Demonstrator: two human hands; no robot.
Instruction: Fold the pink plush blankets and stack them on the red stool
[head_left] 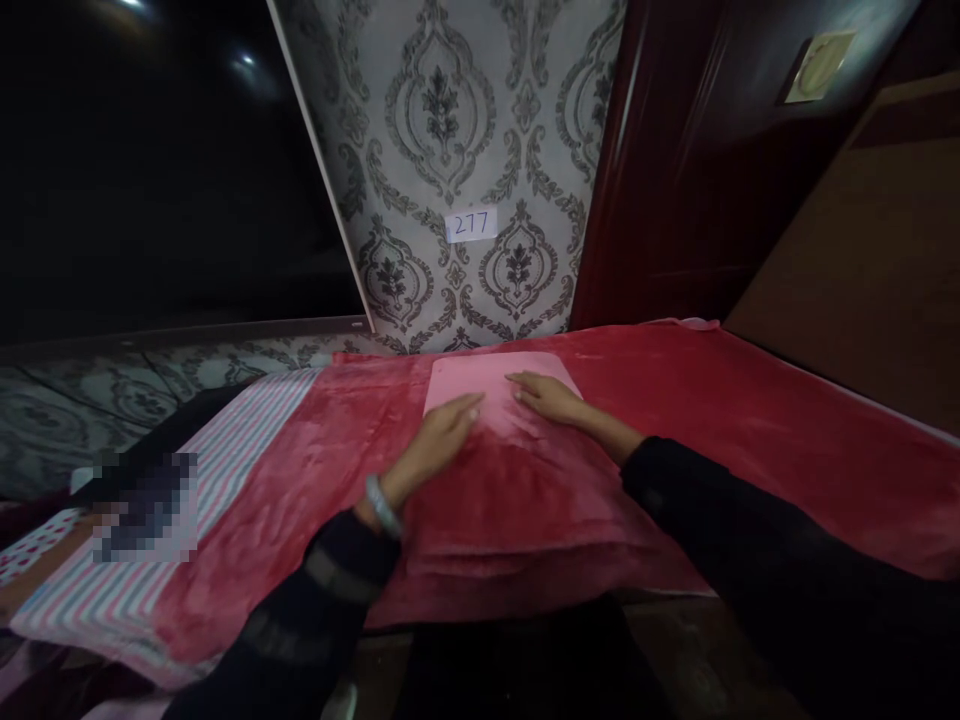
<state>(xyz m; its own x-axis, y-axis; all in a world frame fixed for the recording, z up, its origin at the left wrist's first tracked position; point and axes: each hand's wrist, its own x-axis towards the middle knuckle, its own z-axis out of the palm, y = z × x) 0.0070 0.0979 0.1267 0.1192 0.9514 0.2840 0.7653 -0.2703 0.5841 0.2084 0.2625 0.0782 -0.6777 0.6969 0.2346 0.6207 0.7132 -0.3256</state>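
A flat pink sheet with rounded corners lies on a red plush blanket. Red cloth meets its near edge; I cannot tell whether the sheet runs on underneath. My left hand, with a pale bracelet at the wrist, is over the sheet's near left part, fingers stretched forward. Over the right part is my right hand, palm down, its fingers extended and slightly apart. Neither hand grasps anything that shows. Whether the palms press on the sheet or hover just above it is hard to see.
A striped cloth borders the blanket at left, with a blurred-out patch over it. Behind stand a dark television, a patterned wall with a "277" label, and a dark red panel. A brown board rises at right.
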